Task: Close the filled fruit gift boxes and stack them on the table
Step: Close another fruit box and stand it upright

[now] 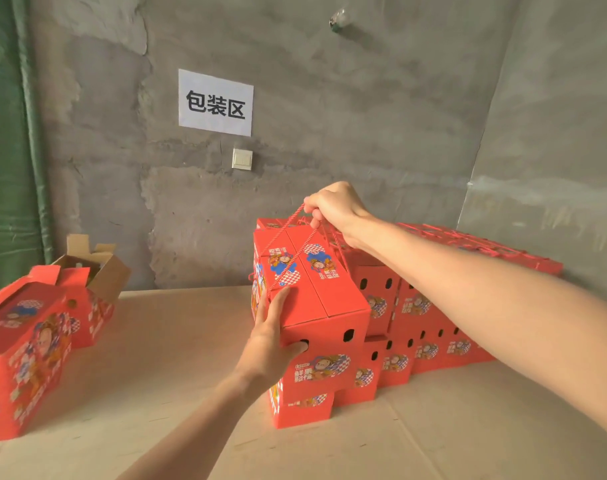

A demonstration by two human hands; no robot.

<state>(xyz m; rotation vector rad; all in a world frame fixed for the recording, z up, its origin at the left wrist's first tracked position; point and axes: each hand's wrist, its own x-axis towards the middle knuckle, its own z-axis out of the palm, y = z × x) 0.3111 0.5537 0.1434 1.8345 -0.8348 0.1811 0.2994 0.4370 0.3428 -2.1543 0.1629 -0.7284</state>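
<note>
A closed red fruit gift box (324, 296) with printed pictures sits tilted on top of the stack of closed red boxes (430, 327) at the right of the table (163, 368). My right hand (333, 206) grips its red rope handle (304, 220) above the lid. My left hand (272, 336) holds the box's near left corner, thumb on the front face by a round hole. Another red box (304, 407) lies under it at the stack's front.
Two red boxes with raised flaps (25, 344) stand at the left edge, with an open brown carton (98, 268) behind them. A grey concrete wall carries a white paper sign (215, 102) and a switch (242, 159). A green curtain (8, 133) hangs far left.
</note>
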